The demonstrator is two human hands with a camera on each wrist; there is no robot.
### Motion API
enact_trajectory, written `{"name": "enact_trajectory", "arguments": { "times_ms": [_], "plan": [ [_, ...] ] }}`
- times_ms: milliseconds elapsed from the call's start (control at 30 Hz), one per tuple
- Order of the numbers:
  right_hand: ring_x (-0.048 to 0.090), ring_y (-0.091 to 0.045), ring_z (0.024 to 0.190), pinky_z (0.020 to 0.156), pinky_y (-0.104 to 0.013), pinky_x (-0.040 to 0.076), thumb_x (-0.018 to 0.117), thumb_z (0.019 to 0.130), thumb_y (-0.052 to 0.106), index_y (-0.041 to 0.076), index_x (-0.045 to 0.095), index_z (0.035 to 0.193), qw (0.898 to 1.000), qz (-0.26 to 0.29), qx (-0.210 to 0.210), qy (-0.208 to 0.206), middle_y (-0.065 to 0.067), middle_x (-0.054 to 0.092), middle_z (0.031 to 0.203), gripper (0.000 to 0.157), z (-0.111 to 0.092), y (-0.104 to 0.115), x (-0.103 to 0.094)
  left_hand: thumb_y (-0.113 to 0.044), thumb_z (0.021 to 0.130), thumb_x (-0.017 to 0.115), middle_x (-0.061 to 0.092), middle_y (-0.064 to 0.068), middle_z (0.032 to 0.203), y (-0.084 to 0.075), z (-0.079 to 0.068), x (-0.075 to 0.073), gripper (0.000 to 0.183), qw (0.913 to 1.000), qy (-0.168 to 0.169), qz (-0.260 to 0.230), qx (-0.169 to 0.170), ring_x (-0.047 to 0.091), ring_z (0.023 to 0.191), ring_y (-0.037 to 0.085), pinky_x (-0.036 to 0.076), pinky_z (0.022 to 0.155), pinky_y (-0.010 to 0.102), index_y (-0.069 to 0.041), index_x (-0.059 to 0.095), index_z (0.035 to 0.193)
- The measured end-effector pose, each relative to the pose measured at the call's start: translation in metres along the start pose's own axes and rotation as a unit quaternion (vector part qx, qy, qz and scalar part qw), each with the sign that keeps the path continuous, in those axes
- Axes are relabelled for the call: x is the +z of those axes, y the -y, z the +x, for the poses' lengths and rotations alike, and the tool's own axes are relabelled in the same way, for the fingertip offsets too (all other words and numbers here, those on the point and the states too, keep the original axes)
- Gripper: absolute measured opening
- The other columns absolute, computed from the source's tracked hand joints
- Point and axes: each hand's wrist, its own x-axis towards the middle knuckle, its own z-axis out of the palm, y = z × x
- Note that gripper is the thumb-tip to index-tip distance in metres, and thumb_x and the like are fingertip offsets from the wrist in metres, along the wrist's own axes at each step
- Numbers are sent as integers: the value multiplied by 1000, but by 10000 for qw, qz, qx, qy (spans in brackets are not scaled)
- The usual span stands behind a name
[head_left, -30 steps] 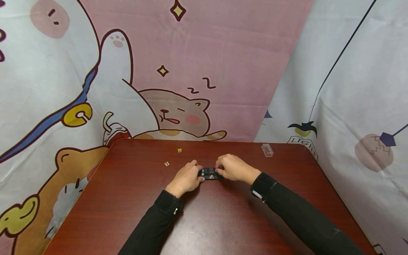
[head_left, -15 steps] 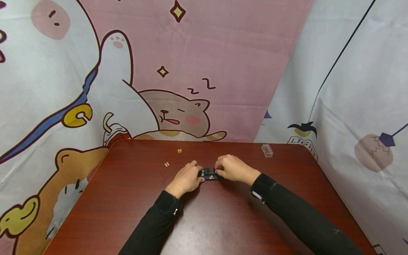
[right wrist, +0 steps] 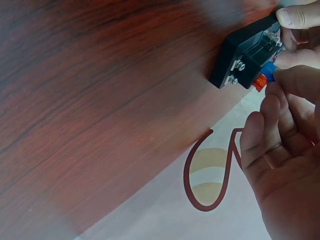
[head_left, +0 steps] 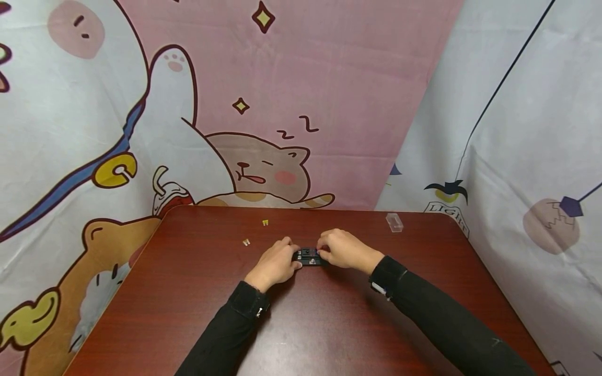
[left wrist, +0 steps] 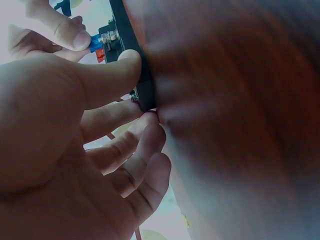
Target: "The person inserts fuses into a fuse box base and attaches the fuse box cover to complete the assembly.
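A small black fuse block [head_left: 309, 257] with silver bolts sits on the table between the hands. My left hand [head_left: 275, 263] grips its left end, with the thumb on the near side and fingers behind. At the right end, my right hand [head_left: 348, 249] pinches a blue blade fuse [right wrist: 269, 71] between thumb and fingers. That fuse is at the block, beside an orange-red fuse [right wrist: 259, 82]; how deep it sits cannot be seen. In the left wrist view the blue fuse [left wrist: 93, 44] shows at the right hand's fingertips, next to the bolts.
A yellow blade fuse [head_left: 265, 222] and a pale one [head_left: 246, 242] lie on the brown wooden table [head_left: 301, 324], left of the block. Toward the back right stands a small clear plastic box [head_left: 394, 222]. A printed cloth [head_left: 329, 104] hangs behind the table.
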Motion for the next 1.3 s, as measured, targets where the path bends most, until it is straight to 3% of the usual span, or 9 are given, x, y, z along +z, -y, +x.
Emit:
{"name": "enact_trajectory", "arguments": {
  "times_ms": [1300],
  "plan": [
    [57, -7, 80, 74, -27, 51, 75, 103, 15, 17, 78, 96, 9988, 392, -216, -201, 7, 70, 92, 9, -2, -6, 10, -28, 102, 82, 65, 6, 125, -2, 0, 1, 42, 9999, -41, 115, 20, 64, 115, 28, 59, 98, 47, -10, 74, 139]
  ]
}}
